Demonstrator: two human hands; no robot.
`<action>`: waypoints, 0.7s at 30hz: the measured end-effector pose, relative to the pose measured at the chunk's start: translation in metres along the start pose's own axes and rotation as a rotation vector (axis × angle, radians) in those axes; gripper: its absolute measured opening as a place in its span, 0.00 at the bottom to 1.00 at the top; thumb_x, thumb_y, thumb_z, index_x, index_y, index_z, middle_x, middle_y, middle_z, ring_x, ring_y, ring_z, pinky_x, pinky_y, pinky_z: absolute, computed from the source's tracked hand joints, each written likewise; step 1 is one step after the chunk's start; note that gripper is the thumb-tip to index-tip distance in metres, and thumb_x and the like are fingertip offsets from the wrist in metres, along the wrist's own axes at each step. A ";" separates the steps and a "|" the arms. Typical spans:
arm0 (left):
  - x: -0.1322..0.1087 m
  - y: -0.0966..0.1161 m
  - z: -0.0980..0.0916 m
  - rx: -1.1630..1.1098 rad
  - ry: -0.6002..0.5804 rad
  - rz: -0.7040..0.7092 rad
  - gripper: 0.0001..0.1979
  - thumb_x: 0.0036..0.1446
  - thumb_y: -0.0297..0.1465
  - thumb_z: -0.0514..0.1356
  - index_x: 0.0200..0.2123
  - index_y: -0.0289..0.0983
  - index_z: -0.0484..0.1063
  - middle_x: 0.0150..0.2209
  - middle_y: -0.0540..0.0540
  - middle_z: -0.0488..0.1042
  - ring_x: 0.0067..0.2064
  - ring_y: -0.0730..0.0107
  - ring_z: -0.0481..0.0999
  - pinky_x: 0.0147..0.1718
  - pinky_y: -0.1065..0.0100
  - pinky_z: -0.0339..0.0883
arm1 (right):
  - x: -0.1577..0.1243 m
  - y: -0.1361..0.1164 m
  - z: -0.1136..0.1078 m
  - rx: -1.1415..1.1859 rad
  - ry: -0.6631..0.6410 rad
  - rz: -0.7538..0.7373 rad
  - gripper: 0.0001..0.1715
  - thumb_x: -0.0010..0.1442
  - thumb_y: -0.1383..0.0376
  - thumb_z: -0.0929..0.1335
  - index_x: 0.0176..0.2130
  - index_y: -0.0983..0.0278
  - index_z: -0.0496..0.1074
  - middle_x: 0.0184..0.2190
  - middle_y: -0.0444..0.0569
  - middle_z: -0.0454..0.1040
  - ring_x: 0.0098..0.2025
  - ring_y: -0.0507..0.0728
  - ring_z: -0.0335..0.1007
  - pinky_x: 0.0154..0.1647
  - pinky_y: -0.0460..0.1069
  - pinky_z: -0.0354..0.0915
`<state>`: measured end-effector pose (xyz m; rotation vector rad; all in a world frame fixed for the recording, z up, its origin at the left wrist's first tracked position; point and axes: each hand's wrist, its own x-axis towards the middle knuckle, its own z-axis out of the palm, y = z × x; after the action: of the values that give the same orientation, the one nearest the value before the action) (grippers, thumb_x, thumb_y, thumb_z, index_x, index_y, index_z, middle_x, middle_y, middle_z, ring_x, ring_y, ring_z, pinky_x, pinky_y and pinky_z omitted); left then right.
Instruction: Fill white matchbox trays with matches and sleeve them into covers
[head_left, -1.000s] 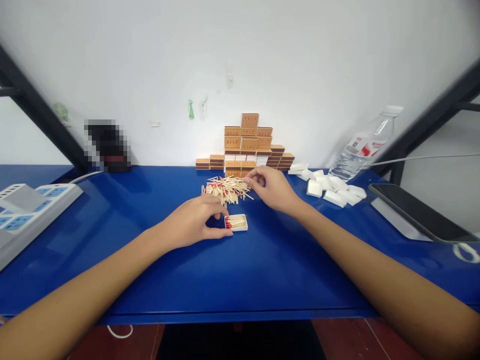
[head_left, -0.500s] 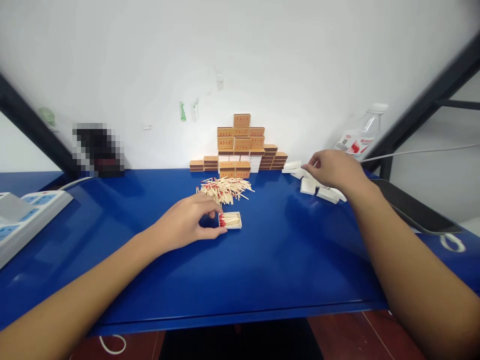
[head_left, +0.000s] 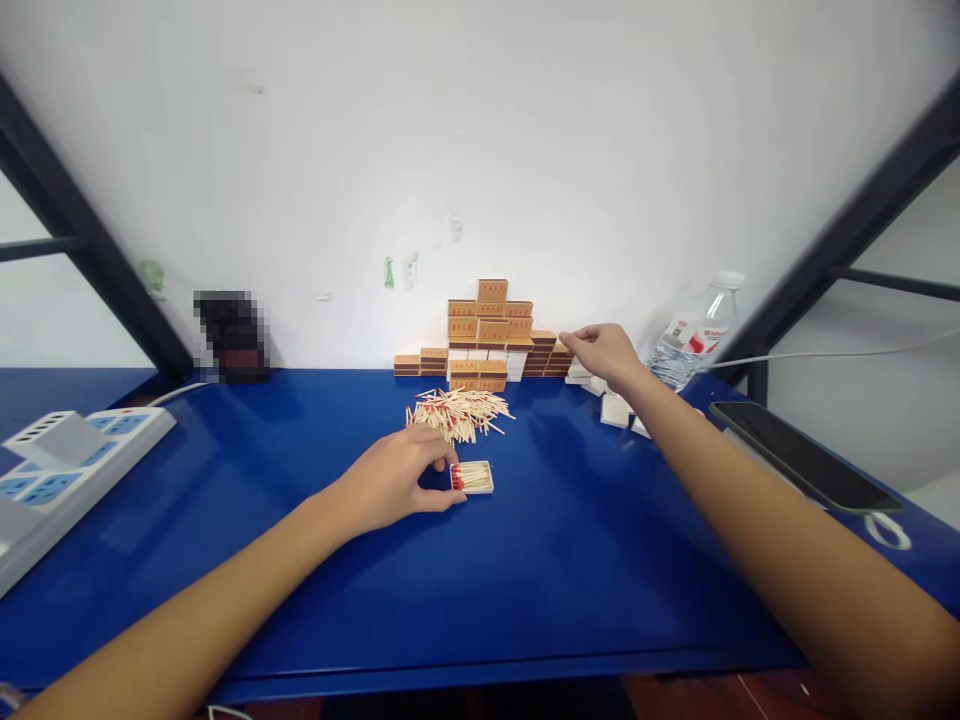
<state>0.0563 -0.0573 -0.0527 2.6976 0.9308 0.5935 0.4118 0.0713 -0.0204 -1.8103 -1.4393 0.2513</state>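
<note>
My left hand (head_left: 409,478) pinches the left end of a small white matchbox tray (head_left: 491,487), its thumb at the near side and fingers at the far side. Red-headed matches lie in the tray, heads to the left. Just behind is a loose heap of matches (head_left: 469,408). My right hand (head_left: 604,352) is raised at the right end of a stepped stack of orange-brown matchboxes (head_left: 493,332). Its thumb and fingertips are pressed together; I cannot make out anything between them. Partly hidden below that hand lie several white trays (head_left: 615,410).
A water bottle (head_left: 686,340) leans by the wall at the right, and a phone (head_left: 799,455) rests near the blue table's (head_left: 450,590) right side. A power strip (head_left: 112,455) lies at the left. A dark pixelated object (head_left: 232,335) stands behind it.
My right hand has moved left from over the white trays to the right end of the matchbox stack. My left hand stays on the match-filled tray. The view has tilted up.
</note>
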 end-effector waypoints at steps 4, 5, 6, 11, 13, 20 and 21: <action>0.000 -0.003 -0.001 -0.007 0.061 -0.019 0.12 0.61 0.39 0.70 0.40 0.38 0.77 0.36 0.47 0.78 0.38 0.65 0.75 0.36 0.65 0.68 | 0.021 -0.017 0.014 0.033 0.005 0.154 0.18 0.60 0.58 0.75 0.24 0.64 0.72 0.21 0.50 0.72 0.23 0.54 0.63 0.28 0.52 0.62; 0.000 -0.004 -0.002 -0.002 0.080 -0.034 0.12 0.60 0.39 0.70 0.40 0.38 0.77 0.36 0.47 0.78 0.38 0.65 0.75 0.36 0.65 0.68 | 0.023 -0.020 0.016 0.051 -0.001 0.177 0.19 0.60 0.59 0.75 0.23 0.63 0.70 0.19 0.48 0.70 0.22 0.53 0.61 0.27 0.52 0.61; 0.000 -0.005 -0.002 0.007 0.100 -0.050 0.12 0.60 0.40 0.70 0.40 0.38 0.78 0.36 0.47 0.79 0.37 0.65 0.75 0.35 0.65 0.68 | 0.023 -0.023 0.015 0.073 0.000 0.190 0.19 0.60 0.60 0.75 0.23 0.63 0.69 0.18 0.46 0.68 0.21 0.53 0.59 0.26 0.52 0.60; 0.000 -0.006 -0.002 0.073 0.168 -0.113 0.12 0.62 0.41 0.68 0.41 0.39 0.80 0.37 0.46 0.81 0.39 0.63 0.77 0.36 0.64 0.68 | 0.002 -0.030 -0.008 0.173 0.070 0.166 0.19 0.65 0.59 0.72 0.26 0.63 0.69 0.20 0.42 0.64 0.23 0.51 0.57 0.25 0.49 0.57; 0.000 -0.005 -0.003 0.091 0.168 -0.147 0.12 0.63 0.42 0.67 0.41 0.39 0.80 0.37 0.46 0.82 0.40 0.62 0.78 0.37 0.63 0.68 | -0.017 -0.032 -0.020 0.203 0.075 0.130 0.19 0.67 0.58 0.71 0.26 0.62 0.69 0.20 0.42 0.62 0.23 0.51 0.56 0.24 0.49 0.55; 0.001 -0.005 -0.002 0.027 0.235 -0.222 0.11 0.60 0.42 0.70 0.40 0.41 0.82 0.38 0.50 0.86 0.38 0.61 0.82 0.36 0.62 0.70 | -0.110 -0.035 -0.007 0.432 -0.406 -0.058 0.29 0.59 0.41 0.74 0.27 0.62 0.70 0.20 0.40 0.62 0.22 0.50 0.53 0.23 0.48 0.50; 0.002 -0.005 -0.002 0.016 0.254 -0.224 0.11 0.60 0.42 0.71 0.40 0.42 0.82 0.38 0.50 0.86 0.38 0.61 0.82 0.36 0.62 0.71 | -0.118 -0.036 -0.001 0.452 -0.470 -0.058 0.30 0.57 0.39 0.74 0.27 0.61 0.70 0.20 0.40 0.62 0.22 0.50 0.53 0.23 0.48 0.50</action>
<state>0.0538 -0.0518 -0.0523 2.5215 1.2841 0.8951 0.3459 -0.0330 -0.0319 -1.3857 -1.5834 0.9423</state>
